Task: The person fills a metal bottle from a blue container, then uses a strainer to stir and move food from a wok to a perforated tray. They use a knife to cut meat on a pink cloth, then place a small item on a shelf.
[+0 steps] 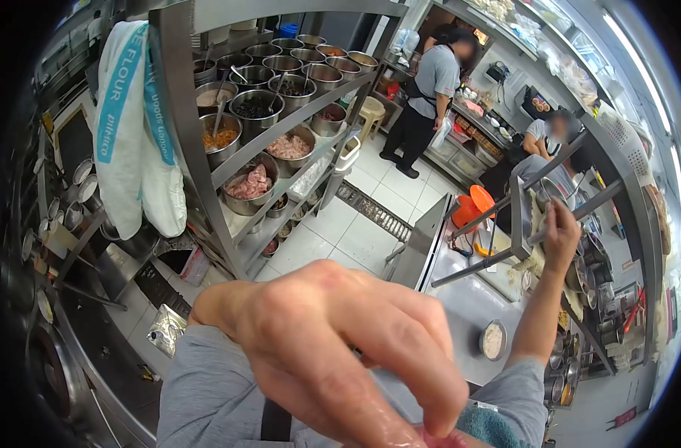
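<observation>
My left hand (340, 328) is very large and close to the camera, its fingers bent down and pinched together near the bottom edge. Something pinkish shows at the fingertips, too cut off to name. On the right, my right hand (562, 233) is raised beside the metal rack frame (521, 216), fingers curled. Just above it is a round metal bowl (557, 193); whether the fingers grip it or the rack, I cannot make out. Below my right forearm, a small bowl of pale food (493, 340) stands on the steel counter (452, 328).
A steel shelf rack (243, 168) at left carries many metal pots, one with raw meat (251, 183). A flour sack (135, 127) hangs on its post. Two people (433, 82) work farther back. Orange bowls (478, 201) stand beyond the counter; a floor drain (370, 209) crosses the tiles.
</observation>
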Tool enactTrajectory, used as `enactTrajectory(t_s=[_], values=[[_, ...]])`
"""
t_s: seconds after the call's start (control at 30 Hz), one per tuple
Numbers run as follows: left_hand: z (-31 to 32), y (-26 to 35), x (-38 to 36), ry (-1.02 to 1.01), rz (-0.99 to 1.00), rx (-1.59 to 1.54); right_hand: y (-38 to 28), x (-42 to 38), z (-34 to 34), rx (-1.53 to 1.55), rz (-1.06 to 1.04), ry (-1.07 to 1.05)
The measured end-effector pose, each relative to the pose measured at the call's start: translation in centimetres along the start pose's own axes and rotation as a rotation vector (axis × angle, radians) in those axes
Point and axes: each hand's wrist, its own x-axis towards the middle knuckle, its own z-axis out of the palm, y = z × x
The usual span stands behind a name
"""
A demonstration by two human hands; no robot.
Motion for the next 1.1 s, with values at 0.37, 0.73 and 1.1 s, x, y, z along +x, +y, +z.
enactTrajectory(t_s=[0.37,0.73,1.1], values=[[-6.0,4.5,-17.7,0.235,-1.394,0.932,5.2,8.2,-1.9,-0.574,-0.510,0.087],[-6.9,21.8,-27.4,1.916,-0.350,0.734,13.9,8.2,-0.6,-0.723,-0.618,0.211],[-12.9,20.8,-20.8,1.637,-0.443,1.346,8.7,7.6,-0.6,-0.550,-0.481,0.239]])
